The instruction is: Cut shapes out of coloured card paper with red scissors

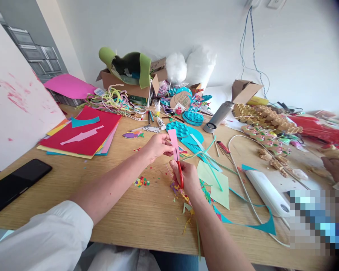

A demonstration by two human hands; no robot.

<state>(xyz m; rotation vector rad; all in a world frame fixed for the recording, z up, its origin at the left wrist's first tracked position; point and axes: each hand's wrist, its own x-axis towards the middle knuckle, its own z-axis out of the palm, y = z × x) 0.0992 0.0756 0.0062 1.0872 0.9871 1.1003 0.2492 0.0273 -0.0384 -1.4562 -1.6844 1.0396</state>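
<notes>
Between the fingers of my left hand [159,146] is a narrow strip of pink paper [173,137], held upright above the table. My right hand [188,177] is closed round the red handles of a pair of scissors [180,176]. The scissor blades point away from me and meet the lower part of the pink strip. Below my hands lie colourful paper scraps [183,194] and a small heap of paper dots [142,181]. A pale green sheet [219,190] rests beside my right wrist.
Stacked coloured paper [73,139] and a black phone [19,184] lie to the left. Behind stand glue bottles [161,123] and a grey thermos [219,116]. A utility knife [223,147], a white cable and a white device [267,192] lie right. Another person's hand [336,168] shows far right.
</notes>
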